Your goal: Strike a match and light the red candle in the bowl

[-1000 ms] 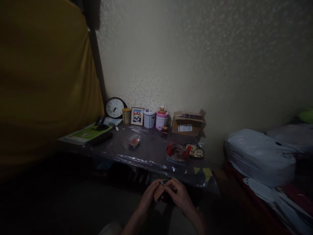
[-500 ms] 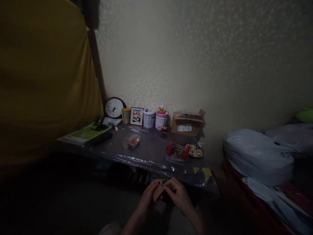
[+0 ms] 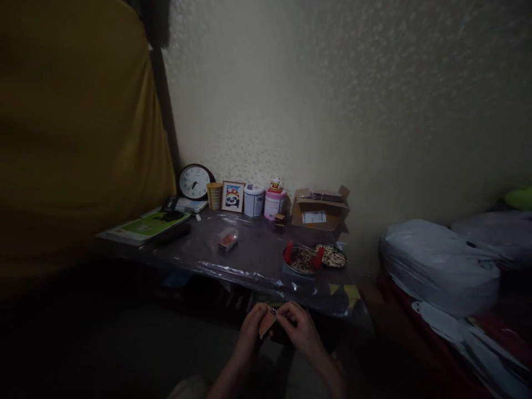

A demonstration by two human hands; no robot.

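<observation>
In front of the table edge, my left hand [image 3: 251, 328] is closed around a small orange-brown matchbox [image 3: 266, 323], which it holds tilted. My right hand [image 3: 299, 327] is at the upper end of the box, thumb and forefinger pinched together. Something small and pale shows at that end, too small and dark to name. Beyond my hands on the table, a round dish [image 3: 302, 265] holds many small dark-tipped pieces and two red candles [image 3: 320, 257]. A second dish [image 3: 330, 256] beside it is full of pale thin sticks, seemingly matchsticks.
A clear-wrapped red pack [image 3: 228, 239] lies mid-table. Along the wall stand a clock [image 3: 195, 182], a yellow cup [image 3: 214, 196], a framed panda picture [image 3: 233, 197], two tins [image 3: 253, 201] and a cardboard box [image 3: 319, 213]. A green book [image 3: 153, 226] lies left; white bags [image 3: 436, 260] sit right.
My hands stay almost in place. The box has turned slightly in my left hand, and my right fingers have shifted a little left at its upper end.
</observation>
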